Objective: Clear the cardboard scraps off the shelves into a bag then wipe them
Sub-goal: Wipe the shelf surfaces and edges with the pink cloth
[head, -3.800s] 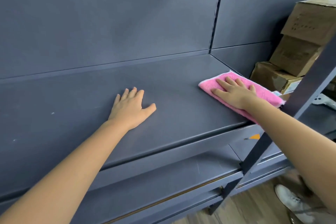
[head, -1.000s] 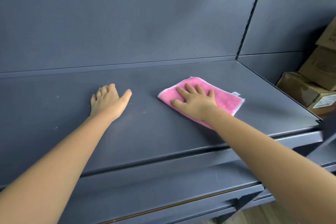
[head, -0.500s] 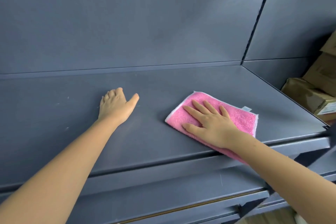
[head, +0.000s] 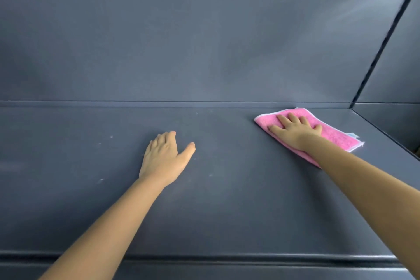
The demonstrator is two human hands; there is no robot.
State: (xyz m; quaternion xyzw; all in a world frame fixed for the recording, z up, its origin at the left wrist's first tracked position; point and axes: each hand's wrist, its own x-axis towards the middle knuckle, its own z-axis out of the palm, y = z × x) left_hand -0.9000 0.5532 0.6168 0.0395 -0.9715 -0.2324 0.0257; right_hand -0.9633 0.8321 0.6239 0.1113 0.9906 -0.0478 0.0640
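The dark grey shelf [head: 227,200] fills the view, bearing a few pale specks [head: 101,179] on its left part; its back panel [head: 181,41] rises behind; the pink cloth [head: 334,135] lies flat near the shelf's back right corner, under the right hand [head: 295,130], whose fingers [head: 293,118] press on it straight and slightly spread; the left hand [head: 164,157] rests palm down on bare shelf, well apart from the cloth, fingers together, thumb out.
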